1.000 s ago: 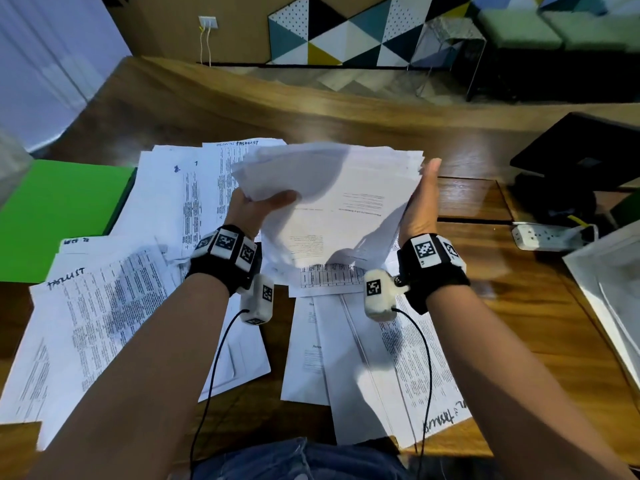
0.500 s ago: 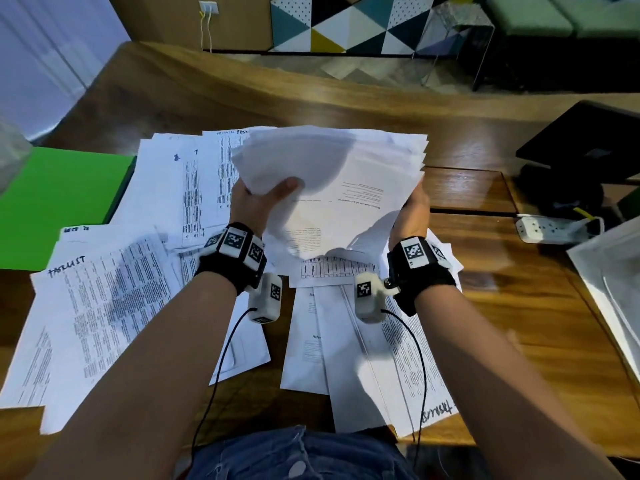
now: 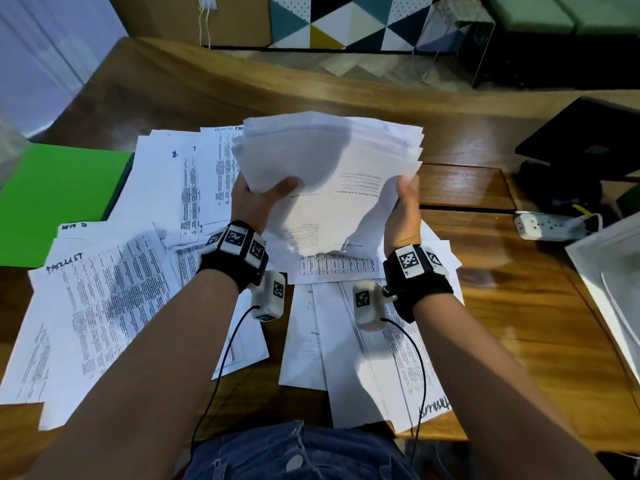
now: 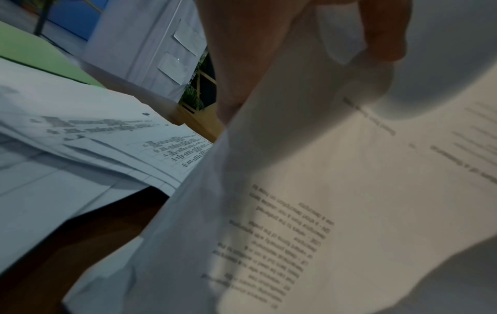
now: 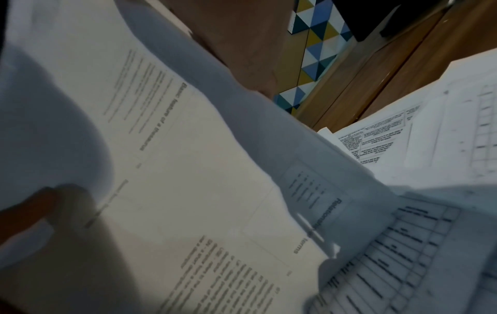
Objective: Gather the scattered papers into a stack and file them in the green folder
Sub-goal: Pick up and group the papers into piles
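Observation:
Both my hands hold a loose stack of papers (image 3: pixel 332 168) up above the table, its sheets fanned unevenly at the far edge. My left hand (image 3: pixel 263 199) grips the stack's left side, thumb on top. My right hand (image 3: pixel 405 206) grips the right side, thumb on the top sheet. The left wrist view shows my thumb (image 4: pixel 376 31) on the printed top sheet (image 4: pixel 322 191). In the right wrist view the same sheet (image 5: pixel 188 170) fills the frame. The green folder (image 3: pixel 59 199) lies shut at the far left. Scattered papers (image 3: pixel 104 299) remain spread on the wooden table (image 3: pixel 519 323).
More loose sheets (image 3: pixel 349 348) lie in front of me, reaching the table's near edge. A white power strip (image 3: pixel 547 226) and a dark device (image 3: pixel 585 140) sit at the right. A white tray-like object (image 3: pixel 613 282) lies at the right edge.
My right hand, flat against the stack's right edge a second ago, has closed round that edge. The left hand keeps its grip on the stack.

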